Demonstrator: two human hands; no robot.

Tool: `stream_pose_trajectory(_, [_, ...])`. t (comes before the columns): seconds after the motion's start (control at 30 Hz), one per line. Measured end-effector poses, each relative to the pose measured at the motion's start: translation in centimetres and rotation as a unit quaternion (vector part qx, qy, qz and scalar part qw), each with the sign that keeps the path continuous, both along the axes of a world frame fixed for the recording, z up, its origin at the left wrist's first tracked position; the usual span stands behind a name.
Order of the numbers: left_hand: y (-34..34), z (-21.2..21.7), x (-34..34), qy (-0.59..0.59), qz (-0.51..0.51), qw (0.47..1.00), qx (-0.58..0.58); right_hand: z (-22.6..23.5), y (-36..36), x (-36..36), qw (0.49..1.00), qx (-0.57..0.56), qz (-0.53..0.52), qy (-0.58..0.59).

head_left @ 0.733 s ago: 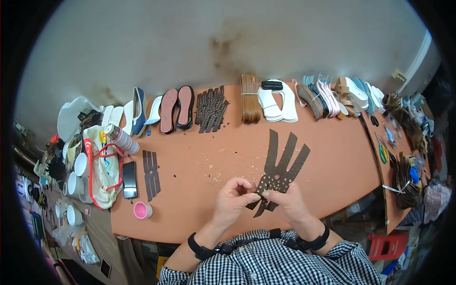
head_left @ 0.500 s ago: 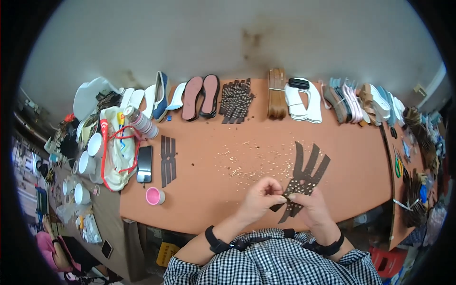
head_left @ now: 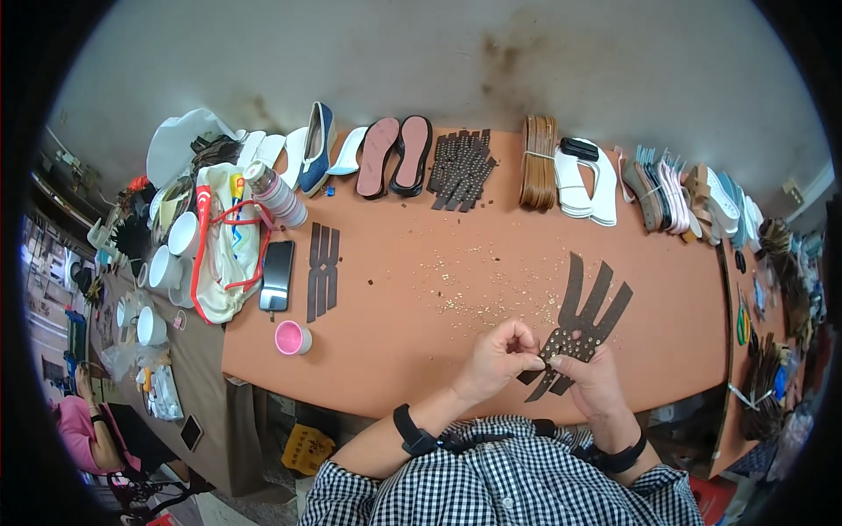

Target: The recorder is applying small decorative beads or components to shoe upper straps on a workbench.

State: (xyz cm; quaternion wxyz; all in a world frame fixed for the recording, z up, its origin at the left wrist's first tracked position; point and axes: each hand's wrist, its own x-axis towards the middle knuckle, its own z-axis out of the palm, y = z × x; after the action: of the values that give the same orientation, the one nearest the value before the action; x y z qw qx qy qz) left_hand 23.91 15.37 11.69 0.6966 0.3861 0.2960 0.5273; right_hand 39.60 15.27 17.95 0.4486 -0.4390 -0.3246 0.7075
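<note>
A dark brown sandal upper (head_left: pixel 586 320), cut into long strips and dotted with small shiny studs, is held over the near right part of the table. My right hand (head_left: pixel 596 381) grips its studded middle, thumb on top and fingers beneath. Against its left edge, my left hand (head_left: pixel 504 358) is closed in a pinch, thumb and fingertips touching the upper; whatever is between them is too small to make out. Many loose gold studs (head_left: pixel 478 294) lie scattered beyond my hands.
Left on the table are unstudded brown strap pieces (head_left: pixel 323 273), a phone (head_left: pixel 276 276), a pink-filled cup (head_left: pixel 292 338), a bottle (head_left: pixel 276 195) and a cloth bag (head_left: pixel 210 294). Studded uppers (head_left: pixel 460 171), pink-lined soles (head_left: pixel 379 158) and tan strap bundles (head_left: pixel 538 162) line the back. A person (head_left: pixel 88 434) sits far left.
The whole view has shifted slightly. Both hands keep nearly the same hold on the upper, with the left fingers still at its left edge.
</note>
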Motion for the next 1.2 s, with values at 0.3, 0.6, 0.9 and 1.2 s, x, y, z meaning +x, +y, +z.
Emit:
stream_pose_trajectory(0.3, [-0.3,-0.7,-1.1,-0.020,-0.013,0.999,-0.047,-0.4,-0.1,-0.7,0.994,0.022,0.065,-0.091])
stream_pose_trajectory(0.6, [0.1,-2.2,-4.2,0.034,-0.048,0.998,-0.014,-2.8,-0.9,-3.8,1.000,-0.008,-0.015,-0.022])
stream_pose_trajectory(0.9, [6.8,-10.0,-15.4,0.496,0.188,0.848,0.024,-2.1,-1.0,-3.9,0.988,-0.008,-0.153,0.037])
stream_pose_trajectory(1.2, [8.7,-10.2,-14.1,0.730,0.104,0.672,0.067,-2.0,2.1,-3.3,0.987,-0.055,-0.138,0.067])
